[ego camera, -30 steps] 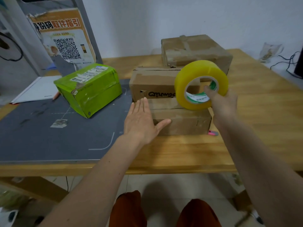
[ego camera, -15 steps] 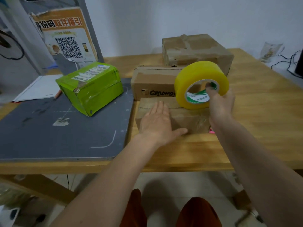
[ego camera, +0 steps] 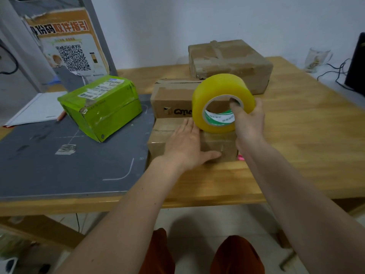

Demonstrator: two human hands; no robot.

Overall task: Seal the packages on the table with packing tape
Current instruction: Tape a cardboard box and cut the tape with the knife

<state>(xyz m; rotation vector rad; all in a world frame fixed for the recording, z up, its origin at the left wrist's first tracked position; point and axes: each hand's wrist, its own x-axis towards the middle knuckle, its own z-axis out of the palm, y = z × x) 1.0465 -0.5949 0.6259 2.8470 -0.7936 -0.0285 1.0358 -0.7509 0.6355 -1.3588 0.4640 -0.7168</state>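
Pressing flat with left hand (ego camera: 185,143), fingers straight, on near cardboard box (ego camera: 158,147); gripping tape roll (ego camera: 222,101) through its core with right hand (ego camera: 248,125), resting on box's right top.

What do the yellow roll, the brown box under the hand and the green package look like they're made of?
Tape roll: glossy translucent yellow plastic film, apparently wound on a printed card core. Near box: matte brown cardboard with creased edges. Green package: seemingly a box wrapped in shiny film or tape; it reflects light, and paper labels sit on top.
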